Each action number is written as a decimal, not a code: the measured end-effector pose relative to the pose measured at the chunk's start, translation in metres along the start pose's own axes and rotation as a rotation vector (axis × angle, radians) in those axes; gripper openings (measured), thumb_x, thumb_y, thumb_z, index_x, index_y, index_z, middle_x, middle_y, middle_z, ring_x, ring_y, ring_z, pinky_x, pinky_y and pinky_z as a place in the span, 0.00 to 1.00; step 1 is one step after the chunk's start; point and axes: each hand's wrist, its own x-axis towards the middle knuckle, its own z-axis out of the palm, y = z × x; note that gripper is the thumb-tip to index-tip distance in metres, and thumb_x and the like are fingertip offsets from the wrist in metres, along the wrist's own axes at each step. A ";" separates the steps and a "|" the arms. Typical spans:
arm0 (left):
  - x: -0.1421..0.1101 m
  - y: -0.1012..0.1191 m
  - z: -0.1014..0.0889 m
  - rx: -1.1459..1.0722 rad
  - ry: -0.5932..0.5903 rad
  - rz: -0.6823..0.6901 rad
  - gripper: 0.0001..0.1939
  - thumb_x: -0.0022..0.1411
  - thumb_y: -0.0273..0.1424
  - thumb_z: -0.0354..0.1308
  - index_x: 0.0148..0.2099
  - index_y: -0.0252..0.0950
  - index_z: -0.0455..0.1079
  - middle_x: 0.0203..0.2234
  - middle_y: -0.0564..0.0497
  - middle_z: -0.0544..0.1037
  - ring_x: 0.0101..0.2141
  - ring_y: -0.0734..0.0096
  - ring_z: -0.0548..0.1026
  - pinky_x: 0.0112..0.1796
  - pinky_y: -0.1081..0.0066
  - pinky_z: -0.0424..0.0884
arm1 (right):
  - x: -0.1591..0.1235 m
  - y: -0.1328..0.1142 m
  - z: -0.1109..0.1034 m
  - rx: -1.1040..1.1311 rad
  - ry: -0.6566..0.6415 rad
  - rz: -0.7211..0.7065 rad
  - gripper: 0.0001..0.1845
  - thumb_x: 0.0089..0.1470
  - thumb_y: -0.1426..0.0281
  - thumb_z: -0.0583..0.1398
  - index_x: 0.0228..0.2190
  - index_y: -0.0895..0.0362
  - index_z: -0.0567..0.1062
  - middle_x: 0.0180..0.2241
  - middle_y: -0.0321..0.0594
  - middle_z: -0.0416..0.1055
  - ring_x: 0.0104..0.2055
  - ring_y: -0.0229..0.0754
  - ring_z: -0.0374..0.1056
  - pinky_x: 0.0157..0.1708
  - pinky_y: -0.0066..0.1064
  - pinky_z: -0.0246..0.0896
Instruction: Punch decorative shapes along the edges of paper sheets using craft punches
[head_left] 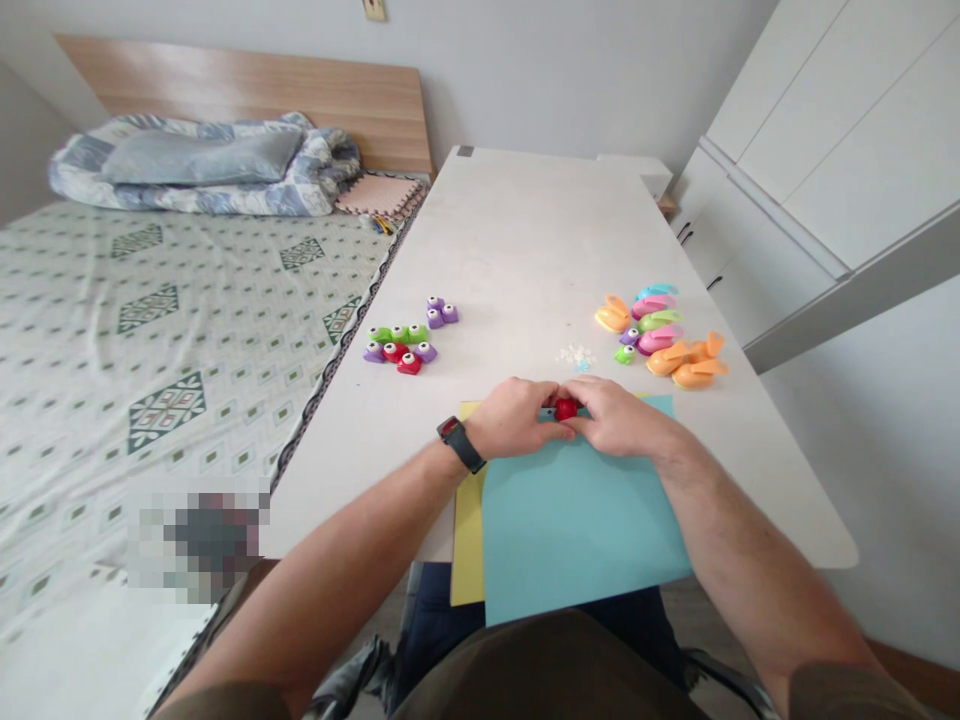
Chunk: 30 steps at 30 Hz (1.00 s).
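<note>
A red lever craft punch (566, 408) sits at the far edge of a light blue paper sheet (577, 530), and the paper runs into it. My left hand (510, 418) and my right hand (619, 417) close on the punch from either side, their fingers meeting over it and hiding most of its body. Under the blue sheet lies a yellow paper sheet (469, 530), showing along its left side. A black watch (459, 442) circles my left wrist.
On the white table (510, 230), small purple, green and red punches (401, 345) lie to the left. Larger orange, pink, blue and green punches (660, 330) lie to the right, with white paper cut-outs (576, 357) beside them. A patterned bed (165, 330) runs along the table's left edge.
</note>
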 end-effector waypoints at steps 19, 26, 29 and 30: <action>-0.004 -0.007 -0.015 -0.090 -0.030 -0.081 0.33 0.52 0.49 0.69 0.57 0.38 0.73 0.43 0.47 0.83 0.45 0.60 0.81 0.46 0.67 0.74 | -0.007 0.003 -0.014 0.043 0.026 0.021 0.14 0.55 0.71 0.64 0.45 0.54 0.77 0.41 0.42 0.76 0.44 0.47 0.71 0.46 0.38 0.64; -0.005 -0.010 -0.013 -0.080 -0.023 -0.095 0.25 0.57 0.41 0.66 0.55 0.37 0.75 0.43 0.47 0.83 0.44 0.62 0.82 0.47 0.67 0.75 | -0.009 0.008 -0.020 0.102 0.052 0.057 0.16 0.56 0.70 0.63 0.47 0.53 0.76 0.43 0.42 0.78 0.45 0.47 0.72 0.48 0.40 0.67; -0.005 -0.010 -0.013 -0.071 -0.024 -0.091 0.23 0.58 0.39 0.65 0.54 0.37 0.75 0.43 0.47 0.84 0.44 0.63 0.82 0.47 0.67 0.75 | -0.010 0.010 -0.022 0.113 0.057 0.075 0.16 0.56 0.69 0.63 0.47 0.53 0.76 0.44 0.42 0.78 0.45 0.47 0.72 0.48 0.40 0.68; -0.005 -0.010 -0.013 -0.067 -0.025 -0.087 0.22 0.58 0.38 0.64 0.54 0.37 0.75 0.43 0.47 0.84 0.45 0.63 0.82 0.47 0.67 0.75 | -0.010 0.011 -0.022 0.114 0.058 0.077 0.16 0.56 0.69 0.63 0.47 0.53 0.76 0.44 0.42 0.78 0.45 0.47 0.72 0.49 0.41 0.67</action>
